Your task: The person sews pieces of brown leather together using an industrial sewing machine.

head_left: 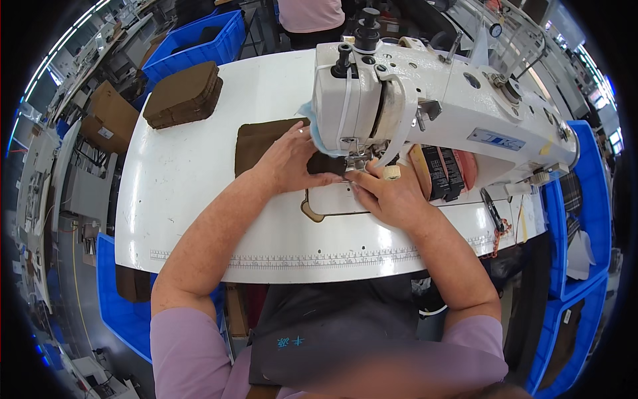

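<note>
A brown fabric piece (259, 143) lies flat under the head of a white sewing machine (438, 93), with pale blue material (307, 117) at the machine's left side. My left hand (286, 163) rests open on the fabric, fingers toward its back edge and thumb toward the presser foot (355, 161). My right hand (392, 193) is just right of and in front of the foot, index finger reaching to the fabric's edge, fingers apart; some fingertips are hidden by the machine. A stack of brown pieces (179, 96) sits at the back left of the white table (173, 193).
Blue bins stand behind (193, 50), at lower left (119, 312) and at right (585, 266). Dark straps on a reddish pad (438, 173) and black snips (493, 209) lie right of my hands. Cardboard boxes (106, 113) stand at left. Another person (311, 16) is behind the table.
</note>
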`<state>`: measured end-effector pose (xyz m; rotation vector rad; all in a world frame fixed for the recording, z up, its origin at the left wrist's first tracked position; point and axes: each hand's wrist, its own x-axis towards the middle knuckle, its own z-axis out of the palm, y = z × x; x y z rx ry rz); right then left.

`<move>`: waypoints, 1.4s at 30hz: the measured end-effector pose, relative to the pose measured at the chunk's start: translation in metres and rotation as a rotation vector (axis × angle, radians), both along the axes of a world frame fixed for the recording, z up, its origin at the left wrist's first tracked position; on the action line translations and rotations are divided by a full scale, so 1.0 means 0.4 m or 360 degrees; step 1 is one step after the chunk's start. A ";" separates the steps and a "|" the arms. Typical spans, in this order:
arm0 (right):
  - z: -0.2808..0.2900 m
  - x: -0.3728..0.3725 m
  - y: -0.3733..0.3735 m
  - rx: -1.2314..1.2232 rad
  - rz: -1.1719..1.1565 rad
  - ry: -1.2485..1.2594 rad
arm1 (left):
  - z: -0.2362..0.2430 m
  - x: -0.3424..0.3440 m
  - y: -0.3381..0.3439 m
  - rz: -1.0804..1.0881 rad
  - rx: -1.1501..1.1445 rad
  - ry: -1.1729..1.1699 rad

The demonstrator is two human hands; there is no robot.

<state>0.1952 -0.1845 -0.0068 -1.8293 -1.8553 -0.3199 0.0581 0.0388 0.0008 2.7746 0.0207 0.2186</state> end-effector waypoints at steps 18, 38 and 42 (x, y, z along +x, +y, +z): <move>0.020 -0.021 0.008 -0.0036 0.0049 0.0073 | -0.017 -0.127 -0.044 0.0774 0.0155 0.0149; -0.001 0.016 -0.005 -0.0188 0.0037 0.0191 | -0.001 -1.099 0.008 0.1724 -0.1563 -0.0557; -0.005 0.030 -0.007 -0.0235 0.0052 0.0247 | -0.153 -1.281 -0.026 0.2033 -0.2286 -0.1664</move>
